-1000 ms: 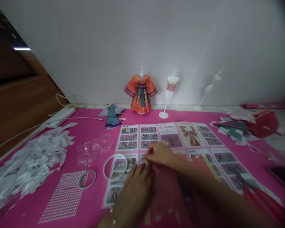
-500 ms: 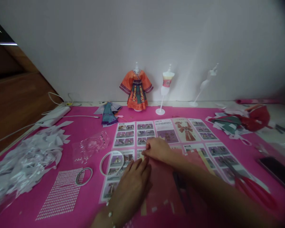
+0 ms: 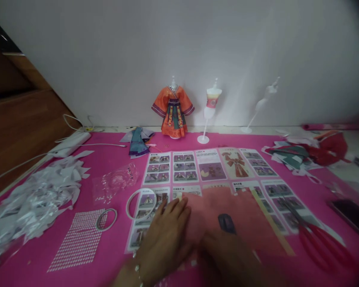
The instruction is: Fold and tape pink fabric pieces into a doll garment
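A coral-pink sheet of fabric (image 3: 242, 207) with a yellow strip down its right edge lies over a printed instruction sheet (image 3: 211, 165). My left hand (image 3: 166, 235) rests palm down at the fabric's left edge, fingers stretched out. Low over the fabric is my right hand (image 3: 224, 251), close beside the left. Its fingers look bent, but shadow and motion blur hide whether they hold anything. Just beyond it, a dark, slim tool (image 3: 226, 223) lies on the cloth, partly covered by that hand.
Red-handled scissors (image 3: 317, 239) and a phone (image 3: 351, 217) lie at right. Two tape rolls (image 3: 142, 204) (image 3: 107, 220), a bead sheet (image 3: 77, 239) and white scraps (image 3: 32, 199) are left. Behind stand a dressed mannequin (image 3: 173, 111) and two white mannequins (image 3: 209, 107) (image 3: 261, 103).
My right hand has drawn back toward me from the fabric's upper left corner, uncovering the fabric's top edge. The left hand stays almost in place.
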Tool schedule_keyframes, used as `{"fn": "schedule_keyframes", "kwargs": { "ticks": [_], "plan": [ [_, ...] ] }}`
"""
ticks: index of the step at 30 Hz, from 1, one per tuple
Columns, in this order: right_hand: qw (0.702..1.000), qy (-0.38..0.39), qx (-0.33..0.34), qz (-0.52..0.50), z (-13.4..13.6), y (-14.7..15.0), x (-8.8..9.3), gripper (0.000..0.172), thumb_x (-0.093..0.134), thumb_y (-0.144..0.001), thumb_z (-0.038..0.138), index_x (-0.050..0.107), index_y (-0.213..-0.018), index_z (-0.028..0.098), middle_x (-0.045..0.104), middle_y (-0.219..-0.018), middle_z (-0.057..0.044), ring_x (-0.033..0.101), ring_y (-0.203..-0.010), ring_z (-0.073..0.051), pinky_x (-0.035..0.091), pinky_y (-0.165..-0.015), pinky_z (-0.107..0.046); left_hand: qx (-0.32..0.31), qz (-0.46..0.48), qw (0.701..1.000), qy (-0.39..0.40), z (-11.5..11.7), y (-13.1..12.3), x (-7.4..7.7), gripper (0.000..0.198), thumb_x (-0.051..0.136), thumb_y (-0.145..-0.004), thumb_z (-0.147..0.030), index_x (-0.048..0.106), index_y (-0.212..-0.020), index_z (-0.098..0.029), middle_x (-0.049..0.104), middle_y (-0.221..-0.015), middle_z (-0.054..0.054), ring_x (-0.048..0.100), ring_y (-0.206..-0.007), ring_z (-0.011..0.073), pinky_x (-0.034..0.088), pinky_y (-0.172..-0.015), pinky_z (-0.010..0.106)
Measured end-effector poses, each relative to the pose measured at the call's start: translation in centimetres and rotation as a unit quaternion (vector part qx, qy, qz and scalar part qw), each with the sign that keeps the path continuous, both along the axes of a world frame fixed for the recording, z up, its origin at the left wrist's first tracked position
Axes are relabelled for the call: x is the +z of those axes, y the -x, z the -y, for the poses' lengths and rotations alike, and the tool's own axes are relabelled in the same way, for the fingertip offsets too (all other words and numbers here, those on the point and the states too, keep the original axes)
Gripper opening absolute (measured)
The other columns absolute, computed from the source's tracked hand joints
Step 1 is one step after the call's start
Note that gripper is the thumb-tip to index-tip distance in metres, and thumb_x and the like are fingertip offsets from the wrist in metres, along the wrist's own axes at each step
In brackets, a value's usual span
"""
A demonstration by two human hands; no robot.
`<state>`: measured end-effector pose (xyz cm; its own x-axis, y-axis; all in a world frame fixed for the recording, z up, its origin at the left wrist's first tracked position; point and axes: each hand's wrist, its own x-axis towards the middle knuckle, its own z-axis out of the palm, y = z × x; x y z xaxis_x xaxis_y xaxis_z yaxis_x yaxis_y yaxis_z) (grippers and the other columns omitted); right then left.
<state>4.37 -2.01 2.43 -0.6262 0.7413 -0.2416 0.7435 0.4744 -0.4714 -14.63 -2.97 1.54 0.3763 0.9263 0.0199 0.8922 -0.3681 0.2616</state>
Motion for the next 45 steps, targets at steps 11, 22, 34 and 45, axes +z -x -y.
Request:
{"fn": "schedule_keyframes", "kwargs": {
  "ticks": [11,22,34,45],
  "plan": [
    [0.998,-0.057,-0.016,0.01,2.0,-0.4,-4.5,0.015,0.05,-0.086,0.023,0.064,-0.087,0.028,0.068,-0.084,-0.005,0.064,-0.074,-0.024,0.039,-0.055,-0.031,0.02,0.007,1.0,0.021,0.1,-0.5,0.4,0.058,0.06,-0.076,-0.035,0.05,-0.13,-0.018,0.045,-0.145,0.008,0.04,-0.132,0.0298,0.023,-0.113,0.053],
    [0.99,-0.134,-0.009,-0.033,2.0,-0.4,-4.9,0.009,0.054,-0.083,0.018,0.061,-0.081,0.024,0.066,-0.076,0.0,0.062,-0.063,-0.015,0.031,-0.05,-0.027,0.026,0.004,0.999,0.031,0.0,-0.7,0.6,0.059,0.061,-0.076,-0.041,0.05,-0.13,-0.018,0.045,-0.145,0.008,0.04,-0.131,0.0295,0.022,-0.114,0.052],
    [0.988,-0.149,-0.014,-0.043,2.4,-0.2,-4.1,0.014,0.054,-0.079,0.011,0.06,-0.079,0.023,0.066,-0.072,0.001,0.06,-0.06,-0.014,0.029,-0.051,-0.025,0.024,0.004,0.999,0.025,0.0,-0.4,0.3,0.058,0.061,-0.077,-0.04,0.05,-0.13,-0.019,0.045,-0.145,0.007,0.039,-0.132,0.0293,0.023,-0.114,0.052],
    [0.99,-0.136,-0.018,-0.024,2.2,0.3,-4.4,0.013,0.053,-0.082,0.015,0.062,-0.075,0.02,0.066,-0.068,-0.001,0.059,-0.058,-0.013,0.039,-0.056,-0.023,0.026,0.002,1.0,0.015,0.0,-0.5,0.0,0.057,0.061,-0.077,-0.038,0.05,-0.13,-0.019,0.046,-0.145,0.007,0.04,-0.131,0.0289,0.025,-0.113,0.051]
  ]
}}
